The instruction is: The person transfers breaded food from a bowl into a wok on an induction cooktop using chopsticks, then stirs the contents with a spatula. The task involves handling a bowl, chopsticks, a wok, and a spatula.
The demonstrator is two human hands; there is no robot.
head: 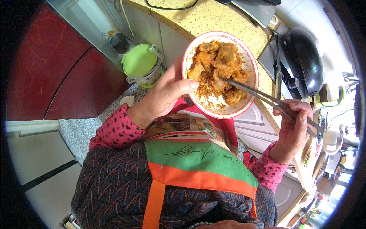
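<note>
My left hand (168, 91) grips the left rim of a white bowl with a red-patterned edge (254, 61), its thumb over the rim. Orange-brown pieces of coated food (226, 55) fill much of the bowl, with crumbly coating and pale smears on the inside wall. On the right, my right hand (296, 126) holds a pair of dark chopsticks (260, 94). Their tips touch the food near the bowl's middle. The bowl is held in the air in front of the apron (200, 157), and the fingers beneath it are hidden.
A speckled yellow countertop (200, 21) curves behind the bowl. A black wok (307, 61) stands at the stove on the right, near an induction cooker (257, 13). Below left are a green-lidded bucket (140, 60) and a dark red cabinet or appliance door (77, 83).
</note>
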